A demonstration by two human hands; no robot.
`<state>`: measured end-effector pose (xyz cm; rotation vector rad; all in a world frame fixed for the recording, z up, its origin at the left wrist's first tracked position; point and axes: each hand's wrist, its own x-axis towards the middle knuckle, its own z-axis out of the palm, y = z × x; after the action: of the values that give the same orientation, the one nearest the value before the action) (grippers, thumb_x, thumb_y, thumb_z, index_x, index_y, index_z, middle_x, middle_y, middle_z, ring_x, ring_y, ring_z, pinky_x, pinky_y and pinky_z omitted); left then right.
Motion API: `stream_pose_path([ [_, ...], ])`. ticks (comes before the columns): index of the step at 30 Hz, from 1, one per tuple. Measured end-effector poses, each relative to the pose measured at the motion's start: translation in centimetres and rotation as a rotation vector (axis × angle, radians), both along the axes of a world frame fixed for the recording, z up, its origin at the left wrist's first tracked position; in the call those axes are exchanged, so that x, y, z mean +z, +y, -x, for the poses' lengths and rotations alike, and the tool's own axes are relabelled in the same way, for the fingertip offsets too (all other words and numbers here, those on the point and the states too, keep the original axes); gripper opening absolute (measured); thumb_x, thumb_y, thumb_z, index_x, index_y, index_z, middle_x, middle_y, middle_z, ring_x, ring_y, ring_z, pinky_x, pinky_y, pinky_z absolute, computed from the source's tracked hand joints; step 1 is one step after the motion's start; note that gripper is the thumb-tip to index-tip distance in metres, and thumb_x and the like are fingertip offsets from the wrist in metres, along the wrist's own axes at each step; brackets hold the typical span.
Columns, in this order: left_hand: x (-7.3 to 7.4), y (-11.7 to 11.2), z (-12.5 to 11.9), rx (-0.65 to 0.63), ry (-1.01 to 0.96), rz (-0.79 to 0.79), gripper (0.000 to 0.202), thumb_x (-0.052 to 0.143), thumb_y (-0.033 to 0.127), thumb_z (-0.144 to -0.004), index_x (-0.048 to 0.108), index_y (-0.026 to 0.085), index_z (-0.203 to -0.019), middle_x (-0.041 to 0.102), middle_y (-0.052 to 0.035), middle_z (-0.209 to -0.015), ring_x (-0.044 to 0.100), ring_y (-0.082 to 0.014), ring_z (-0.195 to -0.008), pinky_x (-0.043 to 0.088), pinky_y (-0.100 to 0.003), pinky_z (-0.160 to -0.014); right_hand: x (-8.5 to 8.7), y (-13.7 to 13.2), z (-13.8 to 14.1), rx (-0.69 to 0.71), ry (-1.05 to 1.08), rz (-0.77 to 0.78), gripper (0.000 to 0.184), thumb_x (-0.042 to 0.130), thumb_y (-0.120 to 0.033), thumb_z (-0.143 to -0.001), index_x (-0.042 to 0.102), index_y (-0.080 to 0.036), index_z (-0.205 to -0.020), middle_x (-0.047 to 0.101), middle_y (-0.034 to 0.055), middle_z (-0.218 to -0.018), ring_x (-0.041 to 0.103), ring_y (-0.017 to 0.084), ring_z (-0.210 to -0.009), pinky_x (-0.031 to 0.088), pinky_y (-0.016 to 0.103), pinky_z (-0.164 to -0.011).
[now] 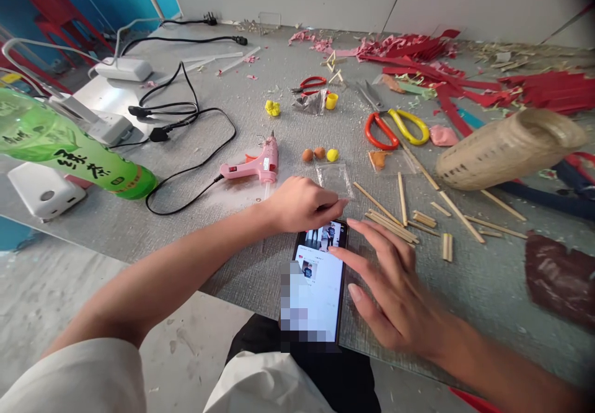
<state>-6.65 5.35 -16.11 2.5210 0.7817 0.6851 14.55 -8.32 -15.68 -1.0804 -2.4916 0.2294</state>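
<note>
Currently | phone (323, 292): screen up, at table's (246, 264) near edge | right hand (393, 279): fingers spread, gripping nothing, one tip over screen | left hand (300, 203): curled by phone's top — can't tell if holding anything | probably light, stiff, slick, fragile — grip long sides

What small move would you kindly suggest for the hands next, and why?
I would probably ease the black-edged rectangular phone slightly farther onto the grey textured table: its lower end appears to reach the near edge, while the right hand has fingers spread over its screen and the curled left hand is by its top end.
</note>
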Motion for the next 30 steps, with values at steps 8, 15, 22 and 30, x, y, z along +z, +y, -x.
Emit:
stream_pose_path([
  [8, -0.22, 0.00, -0.01, 0.006, -0.005, -0.054, 0.051, 0.043, 0.040, -0.102, 0.048, 0.017, -0.057, 0.044, 0.0026, -0.050, 0.027, -0.0072, -0.046, 0.019, -0.033, -0.052, 0.06, 0.25, -0.03, -0.047, -0.002, 0.000, 0.047, 0.042, -0.025, -0.097, 0.049, -0.014, -0.142, 0.026, 0.0174, -0.164, 0.030, 0.037, -0.148, 0.028, 0.058, -0.117],
  [15, -0.29, 0.04, -0.02, -0.001, -0.013, -0.059, 0.050, 0.044, 0.039, -0.102, 0.047, 0.017, -0.057, 0.044, 0.0029, -0.050, 0.027, -0.0074, -0.047, 0.019, -0.033, -0.053, 0.14, 0.37, -0.07, -0.056, -0.001, 0.014, 0.046, 0.042, -0.024, -0.098, 0.049, -0.014, -0.142, 0.026, 0.0173, -0.163, 0.028, 0.035, -0.149, 0.025, 0.055, -0.120],
  [22, -0.02, -0.07, 0.00, -0.002, -0.011, -0.052, 0.050, 0.044, 0.038, -0.102, 0.046, 0.017, -0.056, 0.041, 0.0033, -0.050, 0.026, -0.0073, -0.047, 0.019, -0.034, -0.052, 0.05, -0.02, 0.02, 0.115, -0.009, -0.001, 0.047, 0.048, -0.022, -0.094, 0.054, -0.022, -0.141, 0.021, 0.0160, -0.165, 0.024, 0.034, -0.151, 0.026, 0.052, -0.118],
  [30, -0.24, -0.01, -0.01, 0.004, -0.023, -0.064, 0.051, 0.044, 0.038, -0.102, 0.046, 0.017, -0.056, 0.042, 0.0030, -0.050, 0.026, -0.0070, -0.046, 0.019, -0.033, -0.052, -0.05, -0.46, 0.41, 0.212, -0.045, -0.005, 0.046, 0.049, -0.022, -0.096, 0.056, -0.028, -0.141, 0.022, 0.0159, -0.165, 0.024, 0.031, -0.152, 0.030, 0.050, -0.115],
])
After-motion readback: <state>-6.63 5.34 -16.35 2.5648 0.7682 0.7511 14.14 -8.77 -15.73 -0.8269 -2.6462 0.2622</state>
